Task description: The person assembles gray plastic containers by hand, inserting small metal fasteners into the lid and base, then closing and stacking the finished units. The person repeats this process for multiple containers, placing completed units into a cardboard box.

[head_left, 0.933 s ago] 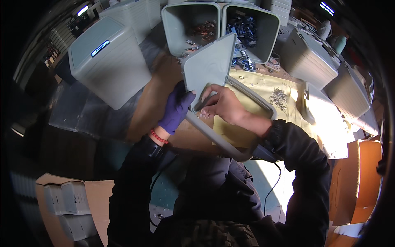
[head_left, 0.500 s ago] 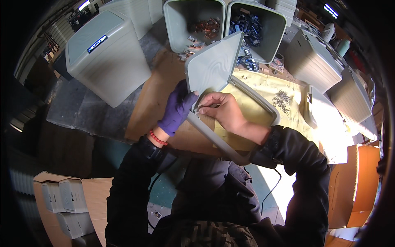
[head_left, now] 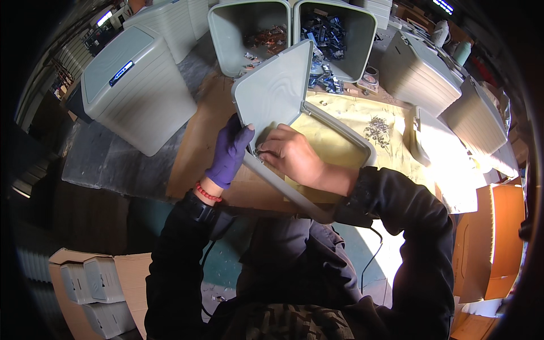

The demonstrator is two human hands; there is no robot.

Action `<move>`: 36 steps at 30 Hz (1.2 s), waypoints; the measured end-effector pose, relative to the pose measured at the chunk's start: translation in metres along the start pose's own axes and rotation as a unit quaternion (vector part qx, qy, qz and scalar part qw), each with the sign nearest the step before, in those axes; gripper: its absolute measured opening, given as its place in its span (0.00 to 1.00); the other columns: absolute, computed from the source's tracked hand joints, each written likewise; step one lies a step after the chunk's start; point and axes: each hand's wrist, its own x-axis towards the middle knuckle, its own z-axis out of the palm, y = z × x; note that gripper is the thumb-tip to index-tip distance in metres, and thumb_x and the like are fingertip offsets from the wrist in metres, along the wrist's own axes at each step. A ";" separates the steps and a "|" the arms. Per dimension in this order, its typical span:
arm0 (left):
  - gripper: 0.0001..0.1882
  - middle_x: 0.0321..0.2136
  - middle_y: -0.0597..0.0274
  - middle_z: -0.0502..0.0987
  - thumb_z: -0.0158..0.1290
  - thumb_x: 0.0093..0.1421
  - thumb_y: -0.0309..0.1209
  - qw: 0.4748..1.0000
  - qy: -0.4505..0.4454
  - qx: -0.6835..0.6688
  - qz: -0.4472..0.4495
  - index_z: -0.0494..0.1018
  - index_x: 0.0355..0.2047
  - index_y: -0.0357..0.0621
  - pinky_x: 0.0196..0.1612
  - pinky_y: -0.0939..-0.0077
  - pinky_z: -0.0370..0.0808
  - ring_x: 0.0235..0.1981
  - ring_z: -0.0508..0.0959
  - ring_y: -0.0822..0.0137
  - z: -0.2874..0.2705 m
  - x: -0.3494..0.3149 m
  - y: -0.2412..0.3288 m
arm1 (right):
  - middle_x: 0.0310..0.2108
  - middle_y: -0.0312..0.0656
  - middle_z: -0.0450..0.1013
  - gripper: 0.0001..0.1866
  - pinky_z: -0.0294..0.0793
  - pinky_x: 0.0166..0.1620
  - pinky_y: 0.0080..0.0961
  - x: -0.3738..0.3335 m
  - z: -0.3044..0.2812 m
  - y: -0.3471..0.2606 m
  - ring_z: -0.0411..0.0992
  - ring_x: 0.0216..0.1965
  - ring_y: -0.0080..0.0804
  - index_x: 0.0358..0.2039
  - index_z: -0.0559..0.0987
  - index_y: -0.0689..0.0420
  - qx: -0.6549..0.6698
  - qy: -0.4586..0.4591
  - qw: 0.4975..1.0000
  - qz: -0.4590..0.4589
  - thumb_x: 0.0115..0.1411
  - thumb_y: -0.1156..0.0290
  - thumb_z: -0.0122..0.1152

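Observation:
A grey bin lid stands in front of me: its rectangular frame (head_left: 292, 198) is tilted toward me, with the flap (head_left: 277, 82) swung up on it. My left hand (head_left: 228, 152), in a purple glove, is closed round the corner where flap and frame meet, thumb on the flap's edge. At that same corner my bare right hand (head_left: 292, 157) presses its fingertips together. Something small and shiny shows beside them, too small to make out. A heap of small metal pieces (head_left: 378, 131) lies on yellow paper (head_left: 345, 110) to the right.
Two grey bins (head_left: 249, 11) lie on their sides at the back, holding copper-coloured and blue parts (head_left: 328, 42). A closed bin (head_left: 141, 93) stands at left, stacked lids (head_left: 419, 68) at right. Cardboard boxes (head_left: 493, 243) flank me, the left one holding grey bins (head_left: 105, 280).
The view has shifted slightly, so everything sits a little further left. My right fingers have closed in more tightly at the lid's corner; my left hand keeps its hold.

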 end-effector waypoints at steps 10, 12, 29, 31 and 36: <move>0.22 0.38 0.68 0.75 0.53 0.69 0.43 0.999 -0.014 -0.033 -0.018 0.72 0.51 0.35 0.44 0.76 0.70 0.40 0.71 0.74 -0.010 0.004 -0.005 | 0.31 0.48 0.77 0.12 0.77 0.40 0.36 0.014 0.001 -0.016 0.78 0.35 0.49 0.30 0.78 0.60 -0.013 -0.085 0.971 0.224 0.50 0.70 0.74; 0.22 0.40 0.64 0.77 0.55 0.68 0.42 0.999 -0.031 -0.028 -0.010 0.72 0.52 0.35 0.45 0.73 0.71 0.42 0.73 0.72 -0.006 0.003 -0.003 | 0.31 0.49 0.78 0.16 0.78 0.40 0.37 0.017 -0.008 -0.018 0.79 0.35 0.50 0.32 0.77 0.60 -0.034 -0.090 0.947 0.306 0.50 0.66 0.75; 0.11 0.37 0.64 0.84 0.60 0.65 0.27 0.995 -0.018 0.100 -0.018 0.80 0.44 0.31 0.43 0.79 0.74 0.39 0.78 0.78 -0.009 0.010 -0.020 | 0.37 0.46 0.78 0.08 0.74 0.50 0.37 -0.087 -0.196 0.121 0.75 0.44 0.46 0.35 0.82 0.59 -0.193 -0.146 0.938 0.249 0.53 0.75 0.68; 0.11 0.38 0.64 0.84 0.60 0.65 0.27 0.993 -0.024 0.112 -0.002 0.80 0.45 0.31 0.44 0.79 0.74 0.40 0.78 0.78 -0.008 0.009 -0.020 | 0.37 0.46 0.77 0.09 0.75 0.49 0.36 -0.082 -0.196 0.125 0.75 0.43 0.46 0.35 0.81 0.59 -0.191 -0.187 0.930 0.251 0.53 0.74 0.68; 0.10 0.32 0.61 0.84 0.60 0.66 0.28 0.993 -0.008 0.100 0.058 0.79 0.42 0.31 0.37 0.78 0.74 0.33 0.78 0.77 -0.005 0.010 -0.020 | 0.37 0.47 0.79 0.09 0.78 0.46 0.38 -0.061 -0.206 0.112 0.78 0.40 0.45 0.34 0.79 0.60 -0.296 -0.252 0.918 0.082 0.54 0.73 0.68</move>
